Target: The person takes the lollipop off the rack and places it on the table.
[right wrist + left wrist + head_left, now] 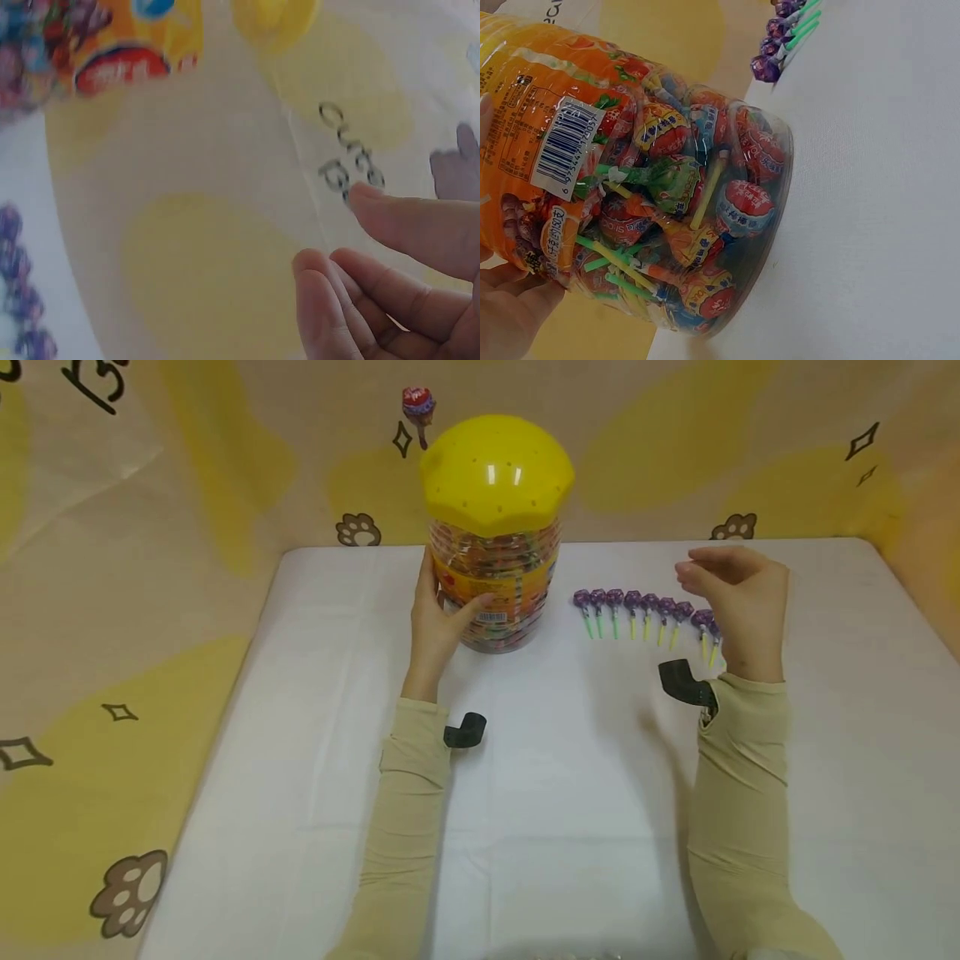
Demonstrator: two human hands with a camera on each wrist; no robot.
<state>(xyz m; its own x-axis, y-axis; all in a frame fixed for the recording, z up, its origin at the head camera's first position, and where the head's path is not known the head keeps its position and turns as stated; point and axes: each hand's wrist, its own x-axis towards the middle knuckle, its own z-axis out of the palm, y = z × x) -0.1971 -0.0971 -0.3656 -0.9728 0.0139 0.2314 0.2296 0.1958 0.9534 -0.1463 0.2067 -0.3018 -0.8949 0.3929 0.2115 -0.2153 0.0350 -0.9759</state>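
My left hand (438, 631) grips the side of a big clear plastic jar (495, 635), its thumb across the orange label. A wide yellow lid (498, 472) tops the jar. Through the wall, many wrapped lollipops (746, 206) with coloured sticks show in the left wrist view. To the jar's right, several purple lollipops (633, 600) lie in a row, heads toward the back, on green and yellow sticks. My right hand (742, 602) is raised over the right end of that row, thumb and fingers bent and apart. Nothing sits between them in the right wrist view (397, 277).
A white cloth-covered table (570, 777) carries everything. Behind and beside it stands a yellow-patterned backdrop (660, 452). A red lollipop shape (418, 410) shows beside the lid, in front of the backdrop. Dark camera mounts (465, 731) stick out from both wrists.
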